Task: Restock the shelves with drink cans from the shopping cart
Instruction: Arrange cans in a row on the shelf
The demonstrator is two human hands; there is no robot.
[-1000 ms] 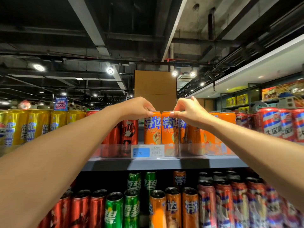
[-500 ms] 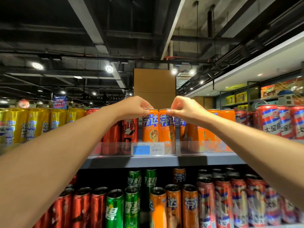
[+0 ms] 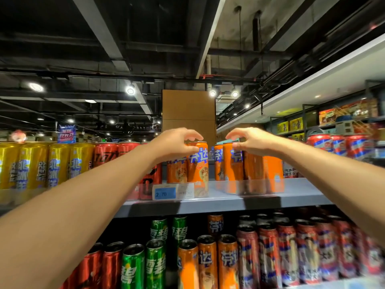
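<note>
Both hands, left hand [image 3: 177, 142] and right hand [image 3: 250, 141], had parted, fingers loosely curled over separate orange cans [image 3: 198, 165], leaving a gap on the shelf [image 3: 270, 202].

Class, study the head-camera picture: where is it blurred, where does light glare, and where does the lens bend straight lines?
Head view: the cans at the lower right smear with motion blur, while the orange can under the left hand reads fairly sharp; the ceiling spotlights blow out to white glare; the shelf edge and ceiling beams bow from wide-angle distortion; the right hand is evenly lit.
</note>
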